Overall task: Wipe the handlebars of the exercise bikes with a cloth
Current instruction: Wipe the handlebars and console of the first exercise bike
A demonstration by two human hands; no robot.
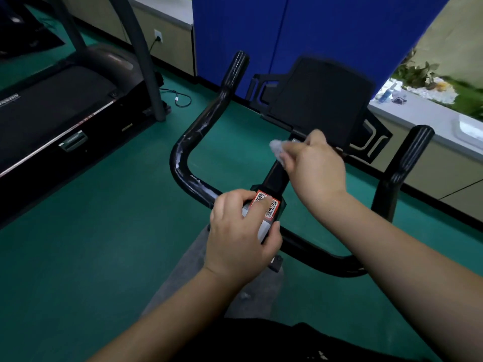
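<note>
A black exercise-bike handlebar [201,124] curves in front of me, with upright grips at the left and at the right [407,163]. My left hand [240,231] grips the centre clamp block [269,207], which carries a red and white sticker. My right hand [313,165] pinches a small pale cloth [278,147] against the black stem just below the console [318,97]. White streaks show on the left bar.
A treadmill [57,111] stands to the left on the green floor [91,244], with a cable and wall socket behind it. A blue panel [300,30] rises behind the bike. A white ledge [428,118] at the right holds a blue spray bottle [386,93].
</note>
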